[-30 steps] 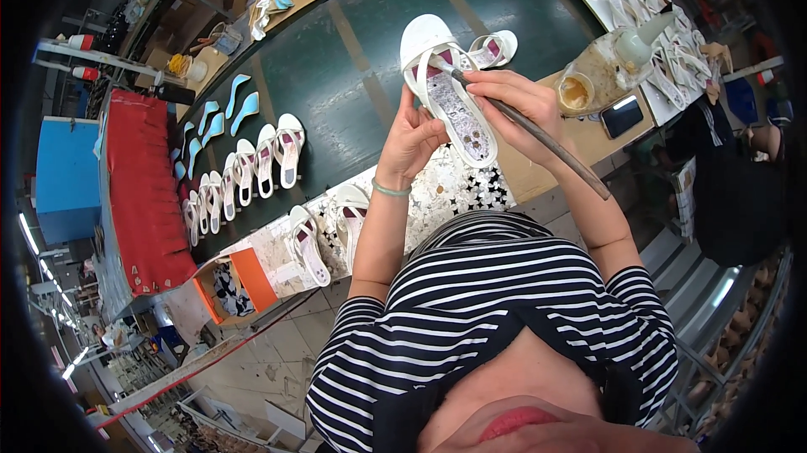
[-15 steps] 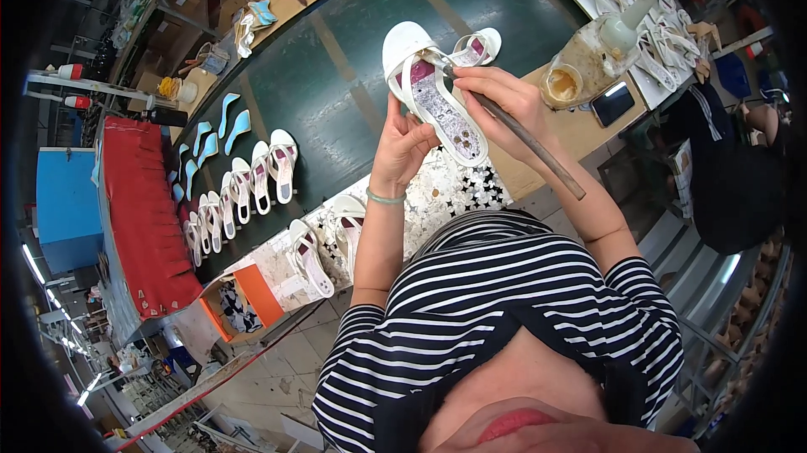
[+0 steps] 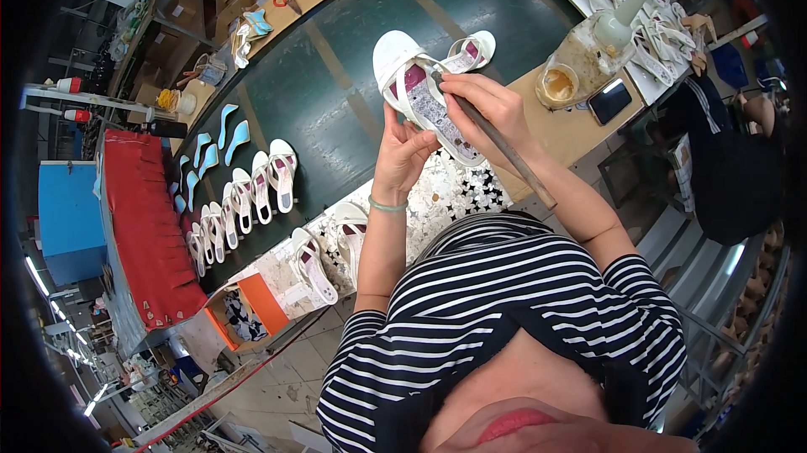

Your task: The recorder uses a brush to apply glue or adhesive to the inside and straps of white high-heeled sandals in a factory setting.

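Surroundings: glue jar (image 3: 557,83), phone (image 3: 610,100), second sandal (image 3: 469,53) on dark green table (image 3: 336,92); nothing blocks the hands.
Left hand (image 3: 402,155): raised, fingers curled under white sandal (image 3: 418,96), held above table edge.
Right hand (image 3: 487,104): fingers closed around brush (image 3: 496,138), tip on insole.
Count: about six sandals in row (image 3: 244,201).

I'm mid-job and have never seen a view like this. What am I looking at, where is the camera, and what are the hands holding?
There is no machine here: a person works with bare hands. The single picture comes from a wide fisheye camera on the person's head, looking down, so straight edges bend near the rim. The left hand holds a white sandal from below. The right hand holds a long brush with its tip on the sandal's insole. Below lies a dark green table with a row of finished sandals, a glue pot and a phone to the right.
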The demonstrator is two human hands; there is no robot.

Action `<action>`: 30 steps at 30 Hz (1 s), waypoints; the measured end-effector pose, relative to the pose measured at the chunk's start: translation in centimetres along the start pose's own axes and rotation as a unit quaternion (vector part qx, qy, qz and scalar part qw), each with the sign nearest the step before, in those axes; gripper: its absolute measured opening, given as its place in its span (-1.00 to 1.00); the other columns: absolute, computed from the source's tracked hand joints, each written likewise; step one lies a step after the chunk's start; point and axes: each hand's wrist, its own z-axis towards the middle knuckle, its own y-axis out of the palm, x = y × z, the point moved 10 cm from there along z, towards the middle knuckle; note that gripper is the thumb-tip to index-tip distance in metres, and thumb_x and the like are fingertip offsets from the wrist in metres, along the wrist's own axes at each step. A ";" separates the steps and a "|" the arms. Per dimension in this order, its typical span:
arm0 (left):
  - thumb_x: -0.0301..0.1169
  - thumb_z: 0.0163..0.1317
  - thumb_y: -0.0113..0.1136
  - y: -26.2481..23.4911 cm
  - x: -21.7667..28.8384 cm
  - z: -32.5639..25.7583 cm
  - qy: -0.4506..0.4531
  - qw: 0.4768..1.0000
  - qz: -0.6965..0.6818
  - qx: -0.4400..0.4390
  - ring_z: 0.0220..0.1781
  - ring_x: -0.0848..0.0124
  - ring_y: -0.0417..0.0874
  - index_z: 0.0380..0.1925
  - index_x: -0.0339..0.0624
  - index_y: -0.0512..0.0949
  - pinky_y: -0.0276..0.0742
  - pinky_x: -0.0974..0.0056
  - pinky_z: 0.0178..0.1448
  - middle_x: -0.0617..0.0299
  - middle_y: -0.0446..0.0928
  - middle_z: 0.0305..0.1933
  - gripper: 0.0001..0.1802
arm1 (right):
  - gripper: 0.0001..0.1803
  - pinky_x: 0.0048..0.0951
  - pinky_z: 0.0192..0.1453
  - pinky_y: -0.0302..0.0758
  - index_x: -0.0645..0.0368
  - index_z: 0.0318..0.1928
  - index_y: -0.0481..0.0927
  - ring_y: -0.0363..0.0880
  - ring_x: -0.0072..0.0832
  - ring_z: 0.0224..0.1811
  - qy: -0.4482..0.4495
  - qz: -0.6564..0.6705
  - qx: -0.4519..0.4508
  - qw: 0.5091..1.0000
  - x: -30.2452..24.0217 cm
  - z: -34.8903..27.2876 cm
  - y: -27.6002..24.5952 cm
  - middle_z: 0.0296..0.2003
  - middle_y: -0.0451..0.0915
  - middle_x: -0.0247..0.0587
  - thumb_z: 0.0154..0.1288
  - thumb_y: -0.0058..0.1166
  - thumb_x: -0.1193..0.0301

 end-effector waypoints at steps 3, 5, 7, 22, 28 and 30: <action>-0.72 0.09 0.27 0.1 -0.1 0.1 0.004 1.000 0.001 0.007 0.23 0.25 0.50 0.46 0.21 -0.13 0.61 0.13 0.16 0.13 0.33 0.28 0.07 | -0.80 -0.36 -0.14 0.63 0.35 -0.20 0.62 0.69 -0.18 -0.22 0.001 -0.006 0.008 1.000 -0.3 0.1 -0.1 -0.22 0.65 0.03 0.11 0.20 0.60; -0.75 0.08 0.26 0.1 -0.2 0.0 0.008 1.000 -0.013 0.013 0.24 0.25 0.50 0.45 0.22 -0.12 0.60 0.14 0.18 0.13 0.31 0.29 0.08 | -0.81 -0.36 -0.18 0.63 0.35 -0.22 0.62 0.69 -0.18 -0.26 0.008 -0.005 0.008 1.000 -0.4 0.2 -0.3 -0.26 0.66 0.02 0.11 0.21 0.60; -0.76 0.08 0.26 -0.2 -0.3 0.0 0.003 1.000 -0.009 0.012 0.24 0.25 0.49 0.45 0.22 -0.12 0.59 0.14 0.18 0.13 0.30 0.30 0.08 | -0.82 -0.38 -0.20 0.62 0.35 -0.22 0.62 0.69 -0.22 -0.28 0.013 -0.002 0.010 1.000 -0.6 0.2 -0.3 -0.28 0.66 0.00 0.12 0.20 0.61; -0.73 0.11 0.22 -0.3 -0.2 0.1 0.006 1.000 -0.014 0.004 0.34 0.19 0.39 0.47 0.28 -0.15 0.51 -0.02 0.28 0.15 0.22 0.37 0.07 | -0.84 -0.43 -0.17 0.62 0.35 -0.23 0.65 0.72 -0.28 -0.25 0.036 0.045 0.012 0.998 -0.1 0.3 -1.4 -0.28 0.69 -0.04 0.13 0.22 0.62; -0.68 0.11 0.24 0.0 -0.3 -0.3 -0.008 1.000 -0.013 0.000 0.40 0.18 0.33 0.47 0.21 -0.12 0.40 -0.01 0.37 0.16 0.24 0.38 0.04 | -0.84 -0.41 -0.13 0.62 0.34 -0.22 0.65 0.71 -0.27 -0.22 0.004 0.013 0.020 1.000 0.2 0.3 -0.8 -0.24 0.69 -0.03 0.13 0.22 0.62; -0.68 0.11 0.24 -0.1 -0.2 -0.2 -0.005 1.000 -0.016 0.000 0.39 0.18 0.35 0.47 0.20 -0.13 0.43 -0.01 0.35 0.15 0.25 0.38 0.05 | -0.84 -0.45 -0.17 0.61 0.35 -0.23 0.66 0.71 -0.31 -0.26 0.010 0.023 0.020 0.999 0.1 0.3 -0.9 -0.27 0.69 -0.04 0.13 0.22 0.63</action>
